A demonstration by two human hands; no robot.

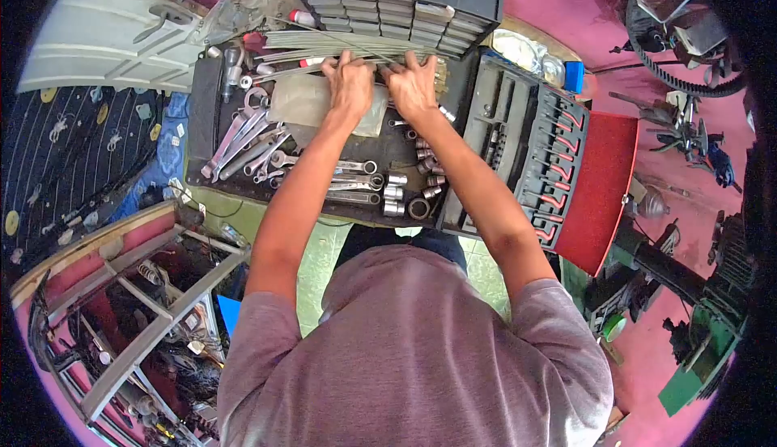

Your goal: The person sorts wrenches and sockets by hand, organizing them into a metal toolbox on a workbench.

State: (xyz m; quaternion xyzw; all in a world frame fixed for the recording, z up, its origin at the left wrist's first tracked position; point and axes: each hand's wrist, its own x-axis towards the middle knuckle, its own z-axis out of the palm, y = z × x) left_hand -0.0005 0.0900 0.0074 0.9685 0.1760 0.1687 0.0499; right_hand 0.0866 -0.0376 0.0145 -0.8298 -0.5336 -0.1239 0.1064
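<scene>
A bundle of thin pale rods (303, 40) lies across the back of the dark workbench (243, 192). My left hand (350, 87) is at the front edge of the rods, fingers bent over them. Just right of it, my right hand (411, 87) rests at the same rods with curled fingers. Whether either hand grips a rod is too small to tell. A clear plastic-like sheet (299, 103) lies beneath and left of my left hand. Combination wrenches (243, 135) fan out on the left of the bench, and sockets (394, 192) stand near its front edge.
Behind the rods stands a grey drawer cabinet (396, 10). To the right lie a grey tray (494, 115), a rack of red-handled tools (554, 163) and a red lid (597, 192). A metal frame (154, 317) stands at lower left. A toothed belt (647, 50) hangs on the wall.
</scene>
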